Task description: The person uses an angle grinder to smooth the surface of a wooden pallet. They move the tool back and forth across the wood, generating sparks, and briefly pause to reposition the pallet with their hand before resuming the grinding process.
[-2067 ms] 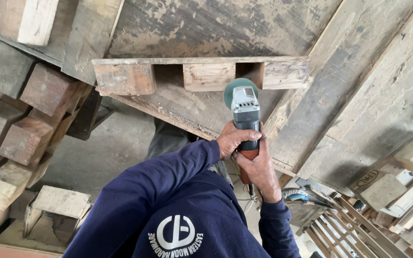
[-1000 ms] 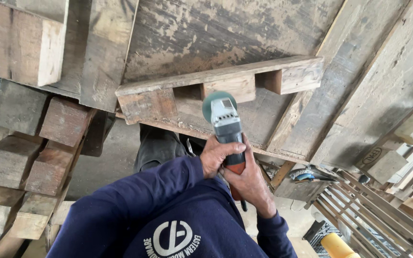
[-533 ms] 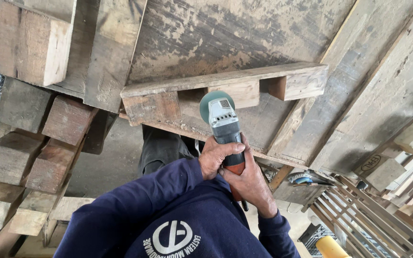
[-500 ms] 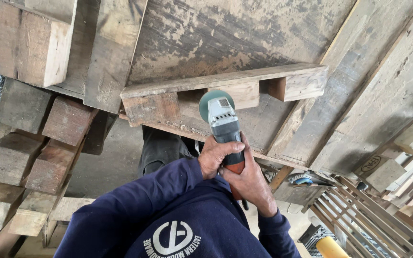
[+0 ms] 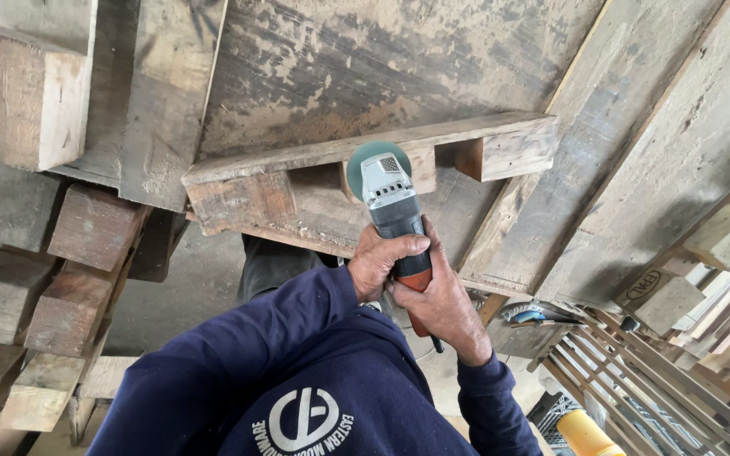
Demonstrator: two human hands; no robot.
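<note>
Leftmost, weathered wooden blocks and stacked pallet timbers (image 5: pixel 69 279) fill the left edge of the frame, leaning against one another. Toward the centre, a worn grey wooden pallet (image 5: pixel 323 160) stands on edge, its deck board and spacer blocks facing the viewer, presumably so its edge can be reached from above. Centre frame, the green-headed angle grinder with grey body and red rear grip (image 5: pixel 390 207) points up the frame, its round guard lying against the pallet's middle block. The left hand (image 5: pixel 382 263) is wrapped tightly around the grinder's body from the left, its dark blue sleeve (image 5: pixel 238 363) running down to the lower left. The right hand (image 5: pixel 441 300) is clamped on the red rear grip just beside it, wrist bent, forearm descending to the lower centre; a two-handed hold likely steadies the tool. Lower right, a yellow-handled tool (image 5: pixel 585 432) lies among slatted timber frames (image 5: pixel 678 371).
</note>
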